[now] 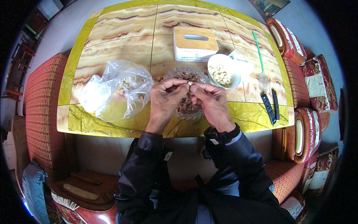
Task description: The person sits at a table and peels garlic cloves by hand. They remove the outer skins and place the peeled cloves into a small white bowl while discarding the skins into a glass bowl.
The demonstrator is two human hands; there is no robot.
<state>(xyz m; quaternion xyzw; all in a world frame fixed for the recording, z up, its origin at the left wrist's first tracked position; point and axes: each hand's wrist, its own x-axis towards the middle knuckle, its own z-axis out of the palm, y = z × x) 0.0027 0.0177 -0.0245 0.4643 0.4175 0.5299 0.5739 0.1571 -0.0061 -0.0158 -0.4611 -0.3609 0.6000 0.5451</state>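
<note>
My left hand (167, 99) and my right hand (211, 102) meet fingertip to fingertip, pinching a small pale garlic clove (190, 83) between them. Beneath them stands a clear scalloped glass bowl (188, 116) full of papery garlic skins (188, 74), partly covered by both hands. Just beyond my right hand is a white bowl (237, 81) with several peeled cloves (220, 75) inside. To the left of my left hand lies a crumpled clear plastic bag (114, 68), with what look like unpeeled garlic pieces (129, 84) in it.
A white tissue box (195, 42) with a wooden lid stands behind the bowls on the marble-patterned table (120, 36). At the right lie a green-handled fly swatter (258, 51) and two dark remote controls (268, 109), (275, 104). Upholstered seats (44, 98) flank the table.
</note>
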